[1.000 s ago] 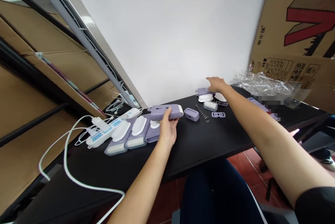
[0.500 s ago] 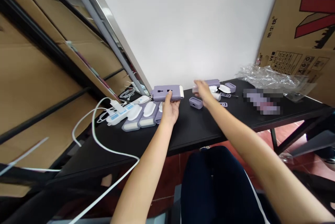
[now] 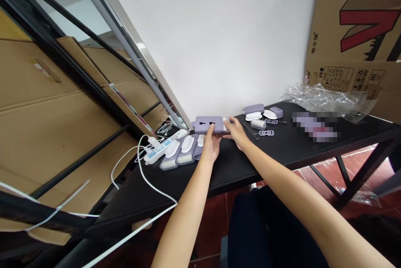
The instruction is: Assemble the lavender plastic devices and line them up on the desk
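Observation:
My left hand (image 3: 212, 144) grips a purple plastic housing (image 3: 202, 125) from below, thumb on its face. That face has two dark keyhole-like slots, and a white band (image 3: 224, 124) runs near the right end. My right hand (image 3: 237, 133) has its fingers closed around this right end, where a greyish end piece partly shows between them. Below and left of the housing, similar purple units (image 3: 186, 157) with white oval tops (image 3: 187, 144) lie side by side, partly covered by my left hand.
A white power strip (image 3: 159, 149) with cables lies left. Further right are a white cylinder (image 3: 258, 124), springs (image 3: 252, 132), a slotted purple plate (image 3: 266, 133), another purple housing (image 3: 253, 109) and clear plastic wrap (image 3: 328, 98). A large cardboard box (image 3: 354, 63) stands behind the wrap.
My right hand has come left from the loose parts to the housing's right end. The small purple cup on the table no longer shows. The camera view has shifted.

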The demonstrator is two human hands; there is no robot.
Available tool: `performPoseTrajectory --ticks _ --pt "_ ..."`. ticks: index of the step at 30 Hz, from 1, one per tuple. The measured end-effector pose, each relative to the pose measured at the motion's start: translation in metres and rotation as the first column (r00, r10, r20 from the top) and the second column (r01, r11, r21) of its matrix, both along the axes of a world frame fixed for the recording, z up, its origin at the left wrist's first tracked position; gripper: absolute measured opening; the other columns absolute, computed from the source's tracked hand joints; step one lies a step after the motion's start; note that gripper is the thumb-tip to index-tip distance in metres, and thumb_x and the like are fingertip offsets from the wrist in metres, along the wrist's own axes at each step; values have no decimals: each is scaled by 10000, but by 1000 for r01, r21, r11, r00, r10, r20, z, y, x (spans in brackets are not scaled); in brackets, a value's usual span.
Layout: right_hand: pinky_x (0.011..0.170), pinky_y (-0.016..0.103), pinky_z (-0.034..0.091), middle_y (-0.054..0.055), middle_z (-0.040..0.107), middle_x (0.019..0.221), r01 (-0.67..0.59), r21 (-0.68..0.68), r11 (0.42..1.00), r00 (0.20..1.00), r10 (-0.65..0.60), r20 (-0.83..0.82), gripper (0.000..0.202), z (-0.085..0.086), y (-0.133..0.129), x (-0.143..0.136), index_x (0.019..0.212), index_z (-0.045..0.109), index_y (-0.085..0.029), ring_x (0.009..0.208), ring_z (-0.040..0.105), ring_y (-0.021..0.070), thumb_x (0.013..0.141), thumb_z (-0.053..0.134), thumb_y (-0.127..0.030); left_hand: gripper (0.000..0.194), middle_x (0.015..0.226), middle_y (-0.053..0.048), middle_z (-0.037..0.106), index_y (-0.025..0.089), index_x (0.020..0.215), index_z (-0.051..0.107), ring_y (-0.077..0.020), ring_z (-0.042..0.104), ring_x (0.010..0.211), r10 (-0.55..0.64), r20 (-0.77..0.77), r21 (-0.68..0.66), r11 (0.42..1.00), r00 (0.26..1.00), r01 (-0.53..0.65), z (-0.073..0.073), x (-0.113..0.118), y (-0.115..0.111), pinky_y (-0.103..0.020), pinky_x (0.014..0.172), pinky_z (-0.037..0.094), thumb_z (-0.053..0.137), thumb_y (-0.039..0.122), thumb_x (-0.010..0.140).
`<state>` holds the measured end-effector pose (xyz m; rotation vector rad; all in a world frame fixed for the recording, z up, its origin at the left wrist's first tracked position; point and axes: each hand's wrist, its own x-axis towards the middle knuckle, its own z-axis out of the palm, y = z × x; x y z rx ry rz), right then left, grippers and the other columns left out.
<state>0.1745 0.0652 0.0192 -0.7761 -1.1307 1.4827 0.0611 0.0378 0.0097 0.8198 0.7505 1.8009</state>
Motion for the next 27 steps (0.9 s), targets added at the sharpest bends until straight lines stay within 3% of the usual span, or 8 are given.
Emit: performPoseTrajectory --ticks 15,22,27 --pt "677 248 607 31 693 982 -155 -71 985 969 137 -207 224 -1 -2 1 1145 574 -222 779 687 130 955 643 -318 402 1167 -60 753 221 1234 668 -150 696 935 44 -14 30 999 999 -43 -2 -6 2 -265 832 491 704 385 869" --pt "646 252 593 24 684 981 -108 -69 992 982 96 -161 208 -2 -1 1 1114 589 -228 765 681 128 934 651 -311 371 1144 -52 757 224 1205 681 -171 699 948 45 3 -1 999 999 -45 -2 -7 4 -282 834 490 686 388 872" --pt "706 279 608 17 694 954 -167 -98 981 972 148 -180 241 -1 -2 1 1122 550 -236 785 695 137 934 668 -327 392 1147 -57 756 217 1223 676 -174 697 967 40 2 -7 999 999 -40 -2 -6 2 -275 824 490 700 380 867"
